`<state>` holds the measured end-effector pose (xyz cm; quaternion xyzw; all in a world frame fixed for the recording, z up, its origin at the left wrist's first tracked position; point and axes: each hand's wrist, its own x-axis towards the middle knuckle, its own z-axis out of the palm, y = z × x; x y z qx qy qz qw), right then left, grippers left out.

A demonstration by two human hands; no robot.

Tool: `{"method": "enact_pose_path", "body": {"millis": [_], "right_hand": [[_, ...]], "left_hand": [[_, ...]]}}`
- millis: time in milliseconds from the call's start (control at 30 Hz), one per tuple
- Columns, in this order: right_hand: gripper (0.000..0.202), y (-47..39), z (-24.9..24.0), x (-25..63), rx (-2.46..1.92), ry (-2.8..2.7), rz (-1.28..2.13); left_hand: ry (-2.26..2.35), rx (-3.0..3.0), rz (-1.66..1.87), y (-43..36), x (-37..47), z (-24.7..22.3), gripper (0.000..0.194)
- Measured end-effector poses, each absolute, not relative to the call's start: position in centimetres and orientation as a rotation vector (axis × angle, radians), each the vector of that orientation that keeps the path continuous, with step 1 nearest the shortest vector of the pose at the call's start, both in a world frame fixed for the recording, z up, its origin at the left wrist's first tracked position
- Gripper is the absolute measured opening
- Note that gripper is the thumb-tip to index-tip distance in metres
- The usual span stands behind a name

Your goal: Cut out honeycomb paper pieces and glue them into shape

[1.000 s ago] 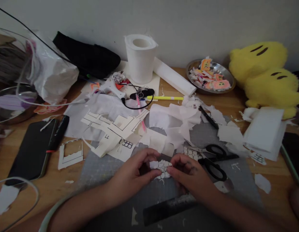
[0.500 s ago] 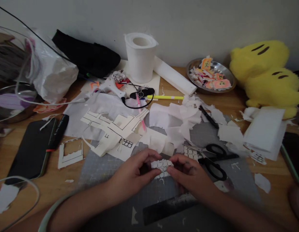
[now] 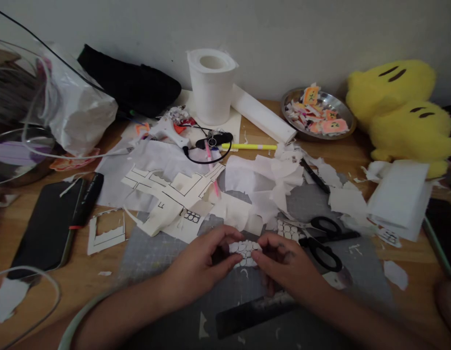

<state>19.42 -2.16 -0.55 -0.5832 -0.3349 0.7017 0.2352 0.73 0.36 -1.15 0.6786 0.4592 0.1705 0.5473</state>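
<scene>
Between my two hands is a small white paper cutout (image 3: 246,248) with black-outlined circles drawn on it. My left hand (image 3: 211,257) pinches its left side, thumb on the near face. At its right side, my right hand (image 3: 282,257) grips the edge with thumb and fingers; some fingertips are hidden behind the paper. Just right of my right hand lie black-handled scissors (image 3: 325,265), beside another paper piece with circles (image 3: 288,230). A dark ruler (image 3: 252,313) lies on the grey cutting mat (image 3: 167,311) below my hands.
Cut paper sheets (image 3: 174,194) and scraps cover the middle. Behind them stand a tissue roll (image 3: 213,87), a white glue gun (image 3: 170,130) and a metal bowl (image 3: 351,127) of paper pieces. A phone (image 3: 43,228) lies left; yellow plush toys (image 3: 407,112) sit at the right.
Both hands keep hold of the paper cutout in nearly the same place. The cutout and my fingers have shifted only very slightly.
</scene>
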Motion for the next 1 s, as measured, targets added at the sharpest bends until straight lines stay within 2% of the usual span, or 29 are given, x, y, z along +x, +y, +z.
{"method": "enact_pose_path", "body": {"millis": [600,767,1000], "right_hand": [[0.021,-2.67,-0.91,19.36,-1.867,-1.43,1.699],[0.022,-2.57,-1.13,19.5,-1.871,-1.688,1.446],[0.026,-2.73,-1.43,19.92,-1.943,-1.851,1.29]], "left_hand": [[1.183,2.033,0.234,-0.32,1.26,-1.02,0.02],[1.08,2.24,0.239,-0.21,1.22,-1.07,0.006],[0.882,2.427,0.223,-0.08,0.75,-0.61,0.019]]}}
